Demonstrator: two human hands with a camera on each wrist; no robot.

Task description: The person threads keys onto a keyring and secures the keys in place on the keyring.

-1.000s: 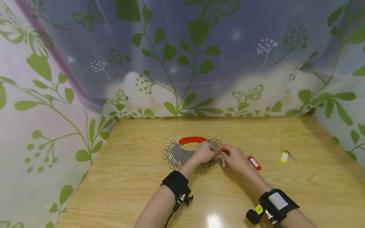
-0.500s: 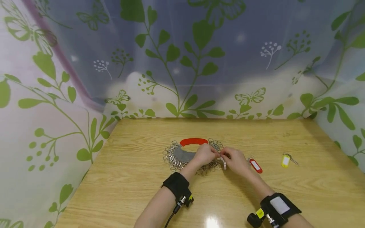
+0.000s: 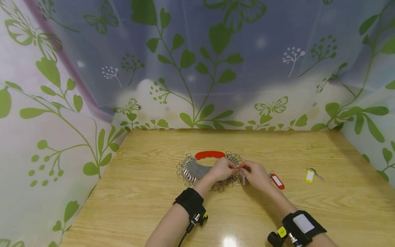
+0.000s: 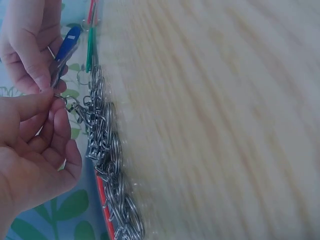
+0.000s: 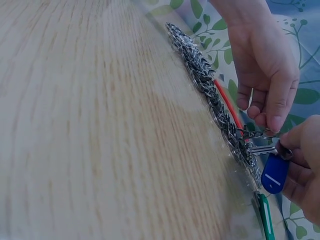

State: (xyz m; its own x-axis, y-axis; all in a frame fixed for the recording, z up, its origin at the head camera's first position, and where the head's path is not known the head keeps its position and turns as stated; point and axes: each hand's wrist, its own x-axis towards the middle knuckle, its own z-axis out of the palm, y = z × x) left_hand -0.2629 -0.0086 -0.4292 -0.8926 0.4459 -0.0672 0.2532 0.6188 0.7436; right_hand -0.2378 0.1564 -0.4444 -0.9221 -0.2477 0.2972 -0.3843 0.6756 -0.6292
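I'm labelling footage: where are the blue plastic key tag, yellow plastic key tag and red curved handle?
Blue plastic key tag (image 5: 274, 173), right wrist view: on its flat face.
Yellow plastic key tag (image 3: 309, 176), head view: on its white label.
Red curved handle (image 3: 210, 155), head view: on its middle.

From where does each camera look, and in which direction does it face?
Head: worn on the head, facing forward and down at the table; both forearms, the left hand and right hand show.
Left wrist: worn on that wrist, facing its hand's fingers and the metal rings; both hands show.
Right wrist: worn on that wrist, facing its hand's fingers and the blue tag; both hands show.
Shared: both wrist views show the metal rings and blue tag, from opposite sides.
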